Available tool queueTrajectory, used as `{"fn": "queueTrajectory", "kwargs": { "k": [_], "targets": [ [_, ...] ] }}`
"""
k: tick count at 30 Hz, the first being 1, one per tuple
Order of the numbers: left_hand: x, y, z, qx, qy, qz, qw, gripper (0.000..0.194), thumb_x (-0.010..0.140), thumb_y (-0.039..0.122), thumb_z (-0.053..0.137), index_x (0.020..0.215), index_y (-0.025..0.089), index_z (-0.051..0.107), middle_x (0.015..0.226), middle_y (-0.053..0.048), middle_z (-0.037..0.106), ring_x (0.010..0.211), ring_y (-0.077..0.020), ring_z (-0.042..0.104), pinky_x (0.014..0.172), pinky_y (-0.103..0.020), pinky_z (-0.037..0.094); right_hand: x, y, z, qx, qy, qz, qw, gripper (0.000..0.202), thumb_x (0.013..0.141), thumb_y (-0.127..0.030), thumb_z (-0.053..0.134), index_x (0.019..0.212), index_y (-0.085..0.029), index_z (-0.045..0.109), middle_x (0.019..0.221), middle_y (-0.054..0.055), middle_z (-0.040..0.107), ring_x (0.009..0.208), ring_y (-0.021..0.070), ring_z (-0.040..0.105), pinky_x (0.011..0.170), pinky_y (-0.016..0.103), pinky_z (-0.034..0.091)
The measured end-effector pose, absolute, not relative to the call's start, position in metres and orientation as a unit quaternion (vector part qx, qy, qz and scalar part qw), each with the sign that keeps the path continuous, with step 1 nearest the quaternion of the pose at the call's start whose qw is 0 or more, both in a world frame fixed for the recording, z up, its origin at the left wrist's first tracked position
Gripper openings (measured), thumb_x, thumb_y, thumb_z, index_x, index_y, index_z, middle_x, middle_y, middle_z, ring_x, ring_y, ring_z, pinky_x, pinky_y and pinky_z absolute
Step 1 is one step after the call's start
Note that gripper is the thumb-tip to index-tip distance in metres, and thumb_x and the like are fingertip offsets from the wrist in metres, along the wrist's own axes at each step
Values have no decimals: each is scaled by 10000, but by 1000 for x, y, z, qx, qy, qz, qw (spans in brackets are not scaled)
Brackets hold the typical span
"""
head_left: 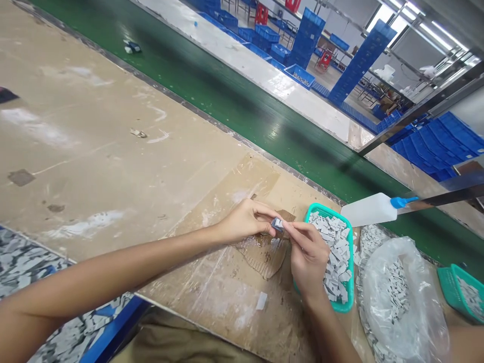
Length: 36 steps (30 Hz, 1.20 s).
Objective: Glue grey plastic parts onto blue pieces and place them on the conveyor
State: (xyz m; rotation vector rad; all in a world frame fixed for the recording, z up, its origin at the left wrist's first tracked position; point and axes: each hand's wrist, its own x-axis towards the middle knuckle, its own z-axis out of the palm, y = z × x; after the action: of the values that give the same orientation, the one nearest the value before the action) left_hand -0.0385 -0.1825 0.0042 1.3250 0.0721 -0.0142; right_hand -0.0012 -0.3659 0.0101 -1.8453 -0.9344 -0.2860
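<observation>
Between the fingertips of my left hand (249, 220) is a small dark blue-grey piece with a white part (278, 223), its exact kind too small to tell. The thumb and fingers of my right hand (309, 252) close together against the white part from the right side. Under both hands lies a wet-looking piece of torn cardboard (270, 259) on the worktable. Close by my right hand, a green basket (351, 272) is filled with flat grey-white pieces (335, 252). A single white piece (261, 301) rests on the table nearer to me.
A white squeeze bottle with a blue nozzle (370, 209) lies behind the basket. To the right are a clear plastic bag of pieces (419, 302), another green basket (449, 282) and someone's forearm (467, 343). Beyond runs a green conveyor belt (227, 106). A blue bin (113, 333) stands lower left.
</observation>
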Motion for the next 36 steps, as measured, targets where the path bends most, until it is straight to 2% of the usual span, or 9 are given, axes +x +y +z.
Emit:
{"fn": "queueTrajectory", "kwargs": {
  "k": [9, 14, 19, 25, 28, 32, 34, 36],
  "targets": [
    [-47, -193, 4, 644, 75, 50, 760, 167, 654, 175, 727, 812, 166, 782, 769, -42, 707, 620, -159, 668, 586, -249, 560, -5, -365, 9, -765, -398, -120, 491, 548, 889, 7, 470, 1210, -377, 692, 979, 39, 680, 881, 143, 670, 744, 283, 576],
    [-49, -195, 0, 671, 65, 87, 733, 179, 657, 170, 718, 825, 137, 769, 827, -60, 715, 659, -162, 685, 588, -225, 567, -3, -364, 7, -775, -403, -108, 474, 558, 879, 10, 453, 1195, -376, 703, 931, 36, 661, 845, 136, 652, 717, 266, 561],
    [-49, -196, 1, 672, 68, 74, 734, 178, 668, 142, 691, 832, 133, 760, 835, -53, 719, 686, -155, 689, 593, -206, 575, 2, -365, 8, -775, -431, -71, 457, 549, 862, 17, 441, 1153, -346, 731, 887, 26, 644, 802, 120, 634, 685, 237, 547],
    [-47, -193, 2, 694, 68, 79, 713, 178, 674, 141, 689, 834, 132, 765, 799, -43, 685, 688, -147, 659, 591, -206, 551, 3, -363, 4, -767, -444, -91, 454, 597, 854, 31, 440, 1250, -348, 676, 903, 36, 629, 821, 125, 629, 699, 234, 546],
    [-44, -190, 2, 705, 56, 58, 704, 196, 692, 134, 689, 874, 137, 763, 833, -49, 691, 753, -152, 650, 635, -211, 542, 2, -360, 2, -773, -431, -92, 457, 575, 872, 22, 428, 1246, -335, 681, 886, 34, 633, 796, 120, 622, 694, 229, 538],
    [-40, -183, 1, 622, 54, 15, 781, 366, 747, 199, 739, 1110, 166, 697, 926, -55, 685, 809, -153, 659, 692, -231, 543, 0, -359, 7, -795, -360, -85, 481, 420, 938, -93, 522, 1280, -292, 661, 925, 33, 657, 835, 123, 632, 739, 235, 527],
    [-37, -176, 1, 527, 78, -16, 846, 345, 768, 227, 745, 1098, 168, 664, 886, -46, 671, 778, -158, 675, 724, -265, 564, -1, -360, 11, -797, -321, -111, 499, 386, 960, -159, 542, 1317, -277, 631, 961, 36, 654, 876, 130, 629, 773, 246, 520],
    [-33, -168, 1, 443, 120, -41, 887, 282, 755, 173, 731, 1022, 157, 643, 811, -31, 649, 732, -162, 685, 742, -289, 587, -1, -361, 13, -797, -294, -130, 511, 373, 980, -182, 513, 1328, -265, 620, 951, 35, 646, 869, 130, 625, 763, 248, 514]
  ]
}}
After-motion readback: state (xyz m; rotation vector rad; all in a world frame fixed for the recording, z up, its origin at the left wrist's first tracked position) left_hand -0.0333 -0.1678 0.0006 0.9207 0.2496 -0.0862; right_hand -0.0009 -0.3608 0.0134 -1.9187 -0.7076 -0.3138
